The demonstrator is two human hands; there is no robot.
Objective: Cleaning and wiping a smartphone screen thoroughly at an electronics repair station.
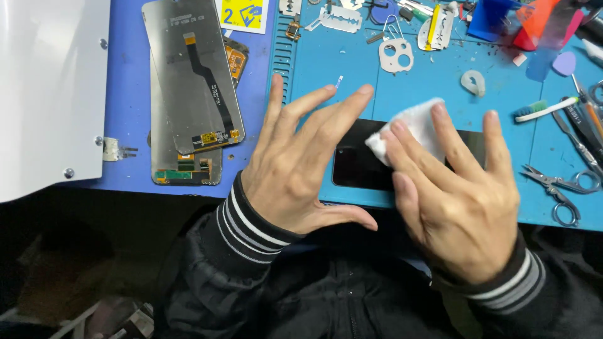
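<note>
A black phone (pixel 353 164) lies flat on the blue work mat (pixel 414 88) near its front edge. My left hand (pixel 300 157) rests with spread fingers over the phone's left end and holds nothing. My right hand (pixel 453 188) presses a white wipe (pixel 414 125) onto the phone's dark surface with its fingertips. Both wrists wear black sleeves with striped cuffs.
Two detached phone screens with flex cables (pixel 191 81) lie stacked at the left, beside a white panel (pixel 50 88). A toothbrush (pixel 545 110), small scissors (pixel 562 188), tweezers (pixel 581 141), a camera frame part (pixel 396 55) and plastic picks lie across the mat's far side and right.
</note>
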